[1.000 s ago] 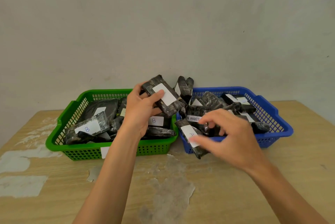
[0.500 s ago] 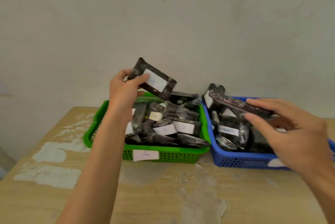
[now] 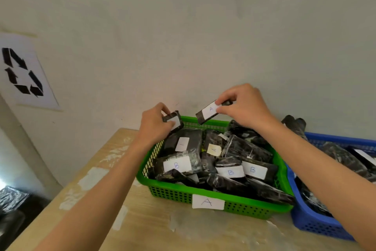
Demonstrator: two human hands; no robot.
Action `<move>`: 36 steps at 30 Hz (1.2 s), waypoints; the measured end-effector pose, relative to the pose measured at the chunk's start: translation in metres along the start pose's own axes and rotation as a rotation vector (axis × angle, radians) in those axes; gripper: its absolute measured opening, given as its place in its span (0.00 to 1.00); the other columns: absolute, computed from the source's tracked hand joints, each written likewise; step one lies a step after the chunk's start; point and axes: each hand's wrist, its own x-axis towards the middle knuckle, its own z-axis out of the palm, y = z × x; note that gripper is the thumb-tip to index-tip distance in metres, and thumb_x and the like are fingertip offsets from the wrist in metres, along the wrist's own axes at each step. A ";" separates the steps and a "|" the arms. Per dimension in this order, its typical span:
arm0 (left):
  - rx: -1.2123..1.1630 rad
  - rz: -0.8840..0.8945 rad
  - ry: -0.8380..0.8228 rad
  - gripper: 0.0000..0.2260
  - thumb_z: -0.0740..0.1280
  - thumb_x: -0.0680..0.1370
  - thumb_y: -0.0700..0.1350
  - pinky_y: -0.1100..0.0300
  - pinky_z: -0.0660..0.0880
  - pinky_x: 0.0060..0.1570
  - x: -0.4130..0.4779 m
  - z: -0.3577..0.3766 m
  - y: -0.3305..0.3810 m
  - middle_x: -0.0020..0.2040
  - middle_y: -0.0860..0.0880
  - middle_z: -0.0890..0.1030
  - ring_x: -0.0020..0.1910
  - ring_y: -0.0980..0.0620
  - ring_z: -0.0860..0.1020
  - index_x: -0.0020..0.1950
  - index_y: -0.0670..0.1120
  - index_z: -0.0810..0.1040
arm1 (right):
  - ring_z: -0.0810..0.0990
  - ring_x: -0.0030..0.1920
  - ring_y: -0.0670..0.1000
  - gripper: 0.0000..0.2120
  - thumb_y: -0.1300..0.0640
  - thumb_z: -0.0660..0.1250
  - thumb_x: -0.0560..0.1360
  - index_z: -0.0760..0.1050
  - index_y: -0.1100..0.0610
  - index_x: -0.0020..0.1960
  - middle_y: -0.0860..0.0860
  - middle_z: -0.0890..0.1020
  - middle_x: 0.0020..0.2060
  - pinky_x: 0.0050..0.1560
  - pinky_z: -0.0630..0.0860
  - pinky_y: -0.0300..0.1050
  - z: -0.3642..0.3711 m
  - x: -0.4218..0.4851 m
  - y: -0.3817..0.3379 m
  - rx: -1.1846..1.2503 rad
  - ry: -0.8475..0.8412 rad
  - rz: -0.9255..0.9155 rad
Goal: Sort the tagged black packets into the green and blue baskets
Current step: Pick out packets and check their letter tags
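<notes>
A pale plastered wall carrying a printed recycling sign (image 3: 24, 74) backs the scuffed wooden table (image 3: 142, 222). Our 2 baskets sit on it: the green basket (image 3: 173, 194), with a paper label (image 3: 208, 202) marked A on its front wall, and the blue basket (image 3: 317, 228) just beside it on the right. Both are heaped with black packets.

Our right hand (image 3: 246, 108) hangs above the green basket's far rim. Its thumb and fingers pinch 1 end of the A-tagged packet (image 3: 206, 114), which tilts down to the left in the air. Our left hand (image 3: 154, 126) curls round another packet (image 3: 176, 121) at the basket's far left corner; we cannot read its tag.

Several packets in the green heap, such as the B-tagged packet (image 3: 177, 164), show a B, so we judge the sorting far from done.

The packets look light, since 1 is carried by a pinch at its end, and fairly stiff. Their glossy film wrap may slip. We would grip across the short edges, clear of the tag, so the letter can be read.
</notes>
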 end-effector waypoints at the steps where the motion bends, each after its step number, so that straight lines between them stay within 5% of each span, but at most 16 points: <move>1: 0.064 0.037 0.026 0.08 0.75 0.75 0.44 0.61 0.76 0.36 0.001 0.004 0.001 0.41 0.46 0.83 0.39 0.49 0.80 0.50 0.46 0.79 | 0.79 0.38 0.41 0.09 0.61 0.81 0.69 0.89 0.53 0.48 0.49 0.88 0.42 0.35 0.69 0.22 0.009 0.007 0.000 -0.031 -0.027 0.012; 5: 0.476 0.182 0.153 0.07 0.68 0.78 0.49 0.51 0.67 0.47 0.009 0.013 0.002 0.40 0.46 0.82 0.46 0.41 0.80 0.48 0.46 0.79 | 0.77 0.34 0.39 0.10 0.61 0.84 0.67 0.89 0.56 0.47 0.52 0.89 0.42 0.30 0.69 0.24 0.039 0.024 -0.001 -0.101 -0.133 0.058; 9: 0.649 0.201 0.059 0.10 0.63 0.78 0.47 0.51 0.57 0.46 0.008 0.015 -0.009 0.43 0.46 0.84 0.48 0.42 0.80 0.56 0.49 0.80 | 0.83 0.36 0.49 0.10 0.57 0.85 0.66 0.88 0.58 0.42 0.53 0.88 0.37 0.41 0.80 0.39 0.057 0.026 -0.003 -0.148 -0.246 0.108; 14: 0.784 0.336 0.054 0.09 0.65 0.78 0.50 0.50 0.64 0.50 -0.003 0.017 -0.018 0.48 0.47 0.83 0.52 0.44 0.77 0.53 0.48 0.83 | 0.87 0.36 0.55 0.16 0.48 0.84 0.67 0.79 0.55 0.40 0.53 0.86 0.36 0.44 0.85 0.51 0.064 0.024 -0.009 -0.377 -0.423 0.087; 18: 0.628 0.298 -0.176 0.15 0.64 0.82 0.53 0.44 0.62 0.68 0.002 0.013 -0.024 0.71 0.50 0.76 0.70 0.45 0.71 0.68 0.57 0.80 | 0.88 0.33 0.58 0.18 0.49 0.83 0.67 0.80 0.60 0.43 0.56 0.87 0.40 0.40 0.87 0.54 0.071 0.020 -0.018 -0.374 -0.521 0.174; 23: 0.408 0.178 -0.557 0.29 0.67 0.78 0.63 0.42 0.61 0.75 0.009 0.003 -0.032 0.81 0.53 0.66 0.79 0.46 0.63 0.78 0.57 0.71 | 0.87 0.29 0.58 0.22 0.46 0.82 0.69 0.75 0.59 0.42 0.60 0.87 0.39 0.25 0.78 0.42 0.087 0.013 -0.028 -0.263 -0.607 0.209; 25: 0.421 0.175 -0.567 0.29 0.67 0.79 0.62 0.43 0.63 0.75 0.010 0.005 -0.031 0.82 0.53 0.64 0.79 0.45 0.64 0.79 0.56 0.69 | 0.88 0.30 0.59 0.21 0.44 0.79 0.73 0.75 0.59 0.42 0.60 0.87 0.37 0.29 0.81 0.43 0.091 0.012 -0.028 -0.291 -0.570 0.178; 28: 0.443 0.175 -0.573 0.28 0.66 0.80 0.61 0.44 0.64 0.74 0.011 0.008 -0.027 0.83 0.54 0.61 0.80 0.45 0.63 0.80 0.57 0.68 | 0.89 0.38 0.59 0.19 0.45 0.76 0.77 0.79 0.62 0.45 0.58 0.86 0.34 0.47 0.87 0.52 0.089 0.014 -0.025 -0.301 -0.593 0.201; 32: 0.426 0.168 -0.563 0.27 0.67 0.80 0.61 0.44 0.65 0.74 0.011 0.009 -0.028 0.84 0.54 0.59 0.80 0.45 0.64 0.79 0.60 0.69 | 0.89 0.33 0.55 0.18 0.57 0.83 0.70 0.81 0.63 0.53 0.57 0.87 0.36 0.36 0.86 0.43 0.088 0.012 -0.029 -0.118 -0.665 0.318; 36: 0.419 0.170 -0.563 0.27 0.67 0.80 0.61 0.43 0.65 0.74 0.009 0.009 -0.028 0.84 0.54 0.60 0.80 0.45 0.64 0.79 0.60 0.69 | 0.90 0.39 0.57 0.11 0.58 0.79 0.75 0.83 0.63 0.53 0.55 0.86 0.34 0.42 0.86 0.43 0.098 0.006 -0.032 -0.114 -0.591 0.198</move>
